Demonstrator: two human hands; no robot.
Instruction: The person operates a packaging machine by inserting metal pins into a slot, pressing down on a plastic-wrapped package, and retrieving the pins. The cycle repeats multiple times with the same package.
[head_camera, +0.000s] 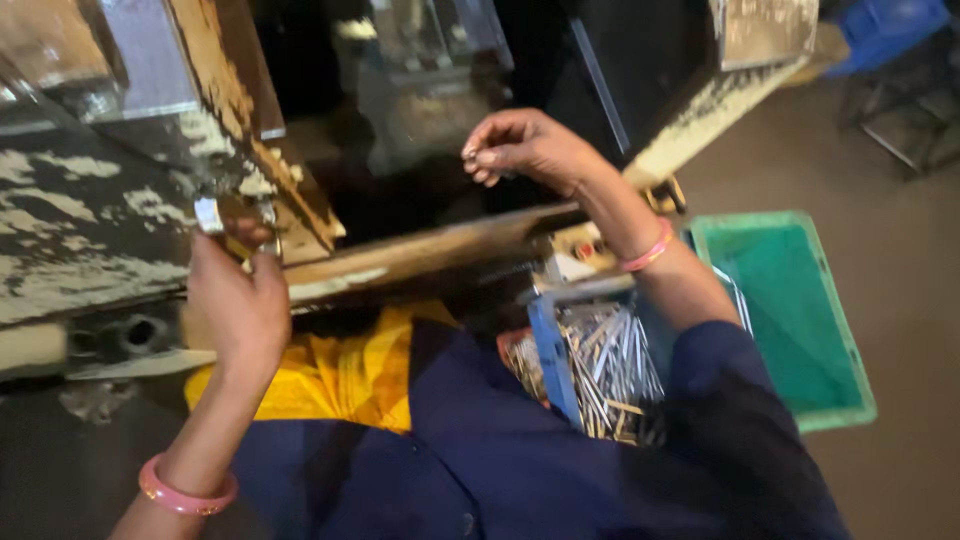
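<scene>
Left hand (238, 300) pinching metal piece (208, 214), perhaps; right hand (525, 148) raised

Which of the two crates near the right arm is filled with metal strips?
The blue crate beside the lap holds the strips; the green crate looks empty.

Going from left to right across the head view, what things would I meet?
Pink bangle → left hand holding a small metal piece → yellow cloth → right hand → bin of metal pins → green crate → blue crate.
</scene>
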